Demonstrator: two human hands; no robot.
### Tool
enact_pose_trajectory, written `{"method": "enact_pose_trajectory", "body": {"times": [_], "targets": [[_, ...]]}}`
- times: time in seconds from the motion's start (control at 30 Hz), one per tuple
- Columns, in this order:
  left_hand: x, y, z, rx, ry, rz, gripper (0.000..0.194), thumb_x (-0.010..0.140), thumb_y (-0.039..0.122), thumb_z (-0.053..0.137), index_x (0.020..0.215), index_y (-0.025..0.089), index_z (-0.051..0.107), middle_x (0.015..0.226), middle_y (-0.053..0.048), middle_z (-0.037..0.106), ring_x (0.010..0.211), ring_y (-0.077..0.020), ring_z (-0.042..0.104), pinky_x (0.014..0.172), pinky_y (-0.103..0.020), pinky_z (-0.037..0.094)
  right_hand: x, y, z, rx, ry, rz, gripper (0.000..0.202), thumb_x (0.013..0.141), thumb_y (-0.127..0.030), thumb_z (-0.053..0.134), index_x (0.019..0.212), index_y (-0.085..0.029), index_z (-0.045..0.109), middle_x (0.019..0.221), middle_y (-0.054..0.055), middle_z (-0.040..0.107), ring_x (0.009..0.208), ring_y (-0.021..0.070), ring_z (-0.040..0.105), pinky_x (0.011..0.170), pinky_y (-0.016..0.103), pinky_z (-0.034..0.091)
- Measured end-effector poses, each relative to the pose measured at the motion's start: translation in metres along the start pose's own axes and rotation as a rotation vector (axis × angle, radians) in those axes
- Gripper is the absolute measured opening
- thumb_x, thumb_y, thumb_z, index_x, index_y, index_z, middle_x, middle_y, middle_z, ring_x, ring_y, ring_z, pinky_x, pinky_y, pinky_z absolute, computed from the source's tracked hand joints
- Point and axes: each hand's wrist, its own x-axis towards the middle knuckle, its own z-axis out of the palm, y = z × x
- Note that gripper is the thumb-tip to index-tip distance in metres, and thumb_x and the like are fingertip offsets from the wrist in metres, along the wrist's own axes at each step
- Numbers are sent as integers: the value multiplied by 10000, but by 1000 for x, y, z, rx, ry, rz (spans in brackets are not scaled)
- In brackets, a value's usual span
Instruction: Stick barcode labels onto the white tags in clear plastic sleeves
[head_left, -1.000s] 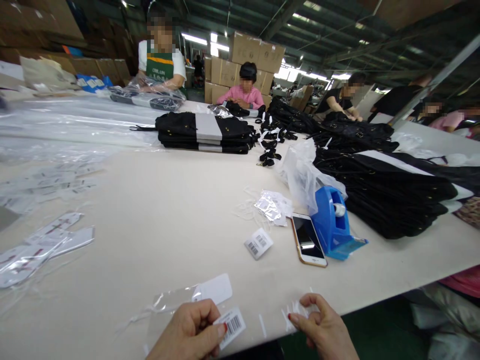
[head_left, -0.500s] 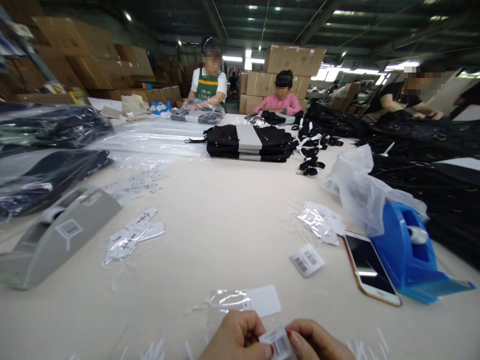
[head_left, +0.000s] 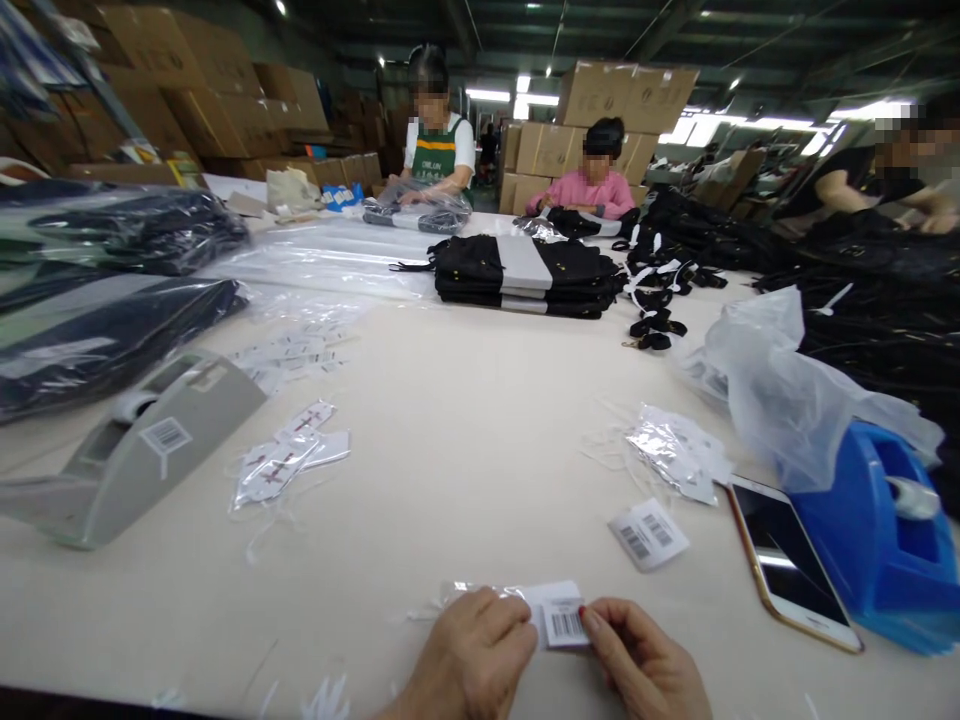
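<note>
My right hand [head_left: 645, 665] pinches the right edge of a small white barcode label [head_left: 564, 624] between thumb and fingers. The label is over a white hang tag [head_left: 555, 592] that lies on the table. My left hand [head_left: 476, 650] is closed, with curled fingers at the tag's left part and over its clear plastic sleeve [head_left: 487, 590]. Whatever sits under those fingers is hidden. A white string comes out at the sleeve's left end. Beyond my right hand lies a small sheet with two barcodes [head_left: 649, 534].
Sleeved tags lie in a left pile [head_left: 281, 460] and a right pile [head_left: 675, 450]. A phone [head_left: 795, 565] and blue tape dispenser [head_left: 877, 530] stand right, a grey dispenser [head_left: 165, 450] left. Folded black bags [head_left: 525, 275] are stacked farther back. Several people work around the table.
My hands have brought the barcode label down over the hang tag. The left hand has let go of the label's left side and turned palm down. The view has shifted left.
</note>
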Motion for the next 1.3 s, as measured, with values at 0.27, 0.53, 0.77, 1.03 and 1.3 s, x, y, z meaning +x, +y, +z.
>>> {"method": "enact_pose_trajectory", "body": {"times": [0.27, 0.53, 0.77, 1.03, 1.3], "targets": [[0, -2, 14, 112, -4, 65, 291, 882, 145, 291, 686, 154, 506, 638, -24, 517, 558, -133, 401, 495, -264, 314, 5, 3, 5, -87, -61, -77, 343, 654, -529, 610, 606, -189, 604, 495, -45, 485, 463, 100, 412, 437, 195, 344], [-6, -6, 23, 62, 52, 57, 291, 872, 143, 281, 672, 161, 491, 643, -24, 498, 574, -136, 388, 513, -262, 306, 8, 7, 4, -127, -80, -89, 323, 672, -510, 603, 618, -191, 606, 507, -47, 488, 475, 98, 424, 438, 185, 344], [-8, -5, 25, 133, 30, 61, 242, 874, 173, 314, 897, 147, 553, 723, -35, 525, 607, -143, 407, 516, -275, 313, 7, 11, 4, -139, -100, -131, 291, 707, -481, 587, 649, -196, 600, 545, -34, 541, 520, 119, 484, 505, 195, 396], [0, -1, 16, 235, -56, 101, 296, 889, 197, 271, 921, 115, 553, 752, -60, 547, 640, -164, 448, 533, -296, 359, 7, 23, 6, -507, -24, -371, 261, 814, -437, 485, 709, -216, 572, 600, -16, 606, 506, 120, 563, 502, 188, 437], [-3, 0, 15, 243, -87, 128, 253, 872, 178, 330, 940, 108, 564, 869, -64, 606, 636, -159, 443, 524, -302, 362, 12, 37, -2, -987, 195, -989, 236, 885, -308, 387, 976, -149, 537, 803, 65, 673, 691, 160, 643, 590, 240, 498]]}}
